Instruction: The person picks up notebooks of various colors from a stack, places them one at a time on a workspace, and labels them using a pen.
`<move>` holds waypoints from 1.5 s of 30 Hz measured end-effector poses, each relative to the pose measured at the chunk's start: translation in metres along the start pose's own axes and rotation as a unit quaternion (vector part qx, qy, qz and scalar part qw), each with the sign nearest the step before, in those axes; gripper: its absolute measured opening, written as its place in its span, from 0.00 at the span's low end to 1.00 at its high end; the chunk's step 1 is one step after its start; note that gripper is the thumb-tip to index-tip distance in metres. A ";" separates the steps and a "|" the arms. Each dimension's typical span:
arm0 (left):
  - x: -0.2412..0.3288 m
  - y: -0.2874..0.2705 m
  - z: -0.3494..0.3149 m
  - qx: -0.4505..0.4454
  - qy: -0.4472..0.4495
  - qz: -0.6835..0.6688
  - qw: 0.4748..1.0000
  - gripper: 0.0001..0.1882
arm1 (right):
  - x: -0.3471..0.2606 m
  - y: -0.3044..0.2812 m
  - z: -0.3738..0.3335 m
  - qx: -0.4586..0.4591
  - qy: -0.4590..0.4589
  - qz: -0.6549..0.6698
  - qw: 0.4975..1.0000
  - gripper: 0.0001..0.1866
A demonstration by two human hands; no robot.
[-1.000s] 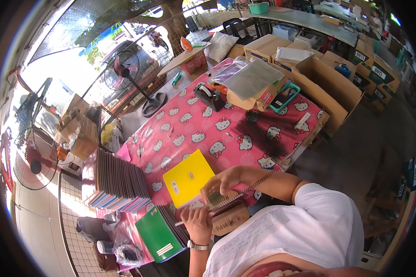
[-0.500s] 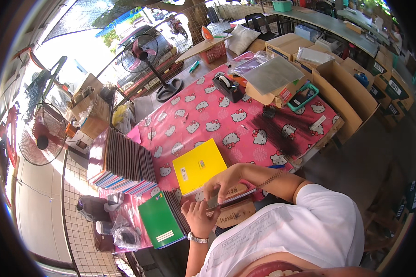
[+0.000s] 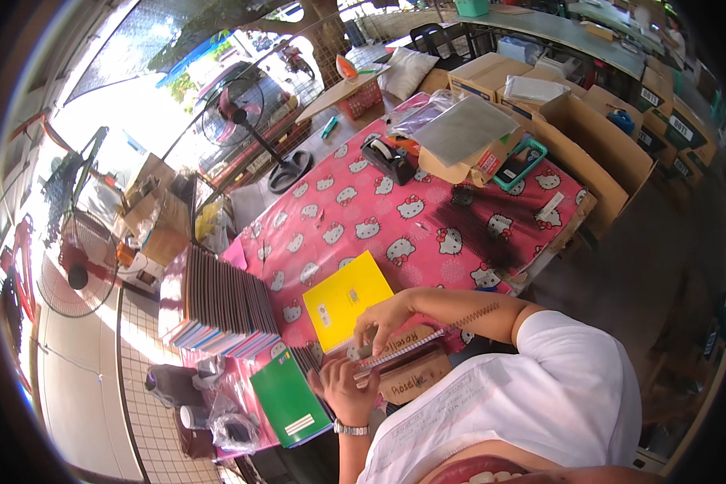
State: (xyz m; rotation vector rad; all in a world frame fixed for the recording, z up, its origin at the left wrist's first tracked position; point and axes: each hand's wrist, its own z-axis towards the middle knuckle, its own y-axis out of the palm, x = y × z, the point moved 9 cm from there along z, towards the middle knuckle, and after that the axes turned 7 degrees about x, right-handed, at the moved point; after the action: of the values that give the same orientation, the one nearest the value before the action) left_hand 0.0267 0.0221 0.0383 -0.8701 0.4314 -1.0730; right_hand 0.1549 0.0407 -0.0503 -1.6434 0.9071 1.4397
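My right hand is bent over the far side of a notebook edge, fingers curled down and closed; what they pinch is hidden. My left hand, with a watch on its wrist, has its fingers curled at the left end of the same edge. A dark spiral coil sticks out past the right end of that edge, alongside my right forearm. The notebook lies between light brown blocks with handwriting on them. Just beyond my hands is a yellow notebook. A stack of green-covered notebooks lies left of my left hand.
A tall notebook stack stands on the pink patterned tablecloth at left. Farther off are a black tape dispenser, a pile of dark coils and a teal tray. Large cardboard boxes border the right side.
The whole view has shifted slightly. My left hand's fingers have curled in closer to the notebook edge. My right hand stays bent over the same place.
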 end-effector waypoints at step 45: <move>-0.019 0.033 -0.006 -0.070 -0.126 -0.302 0.942 0.15 | -0.029 0.012 -0.039 0.056 -0.129 0.156 0.978 0.27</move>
State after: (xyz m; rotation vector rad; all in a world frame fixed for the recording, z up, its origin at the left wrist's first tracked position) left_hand 0.0331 0.0430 0.0065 -1.2972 0.0134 -1.4770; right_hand 0.1585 0.0013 -0.0190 -1.2331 1.1062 1.7313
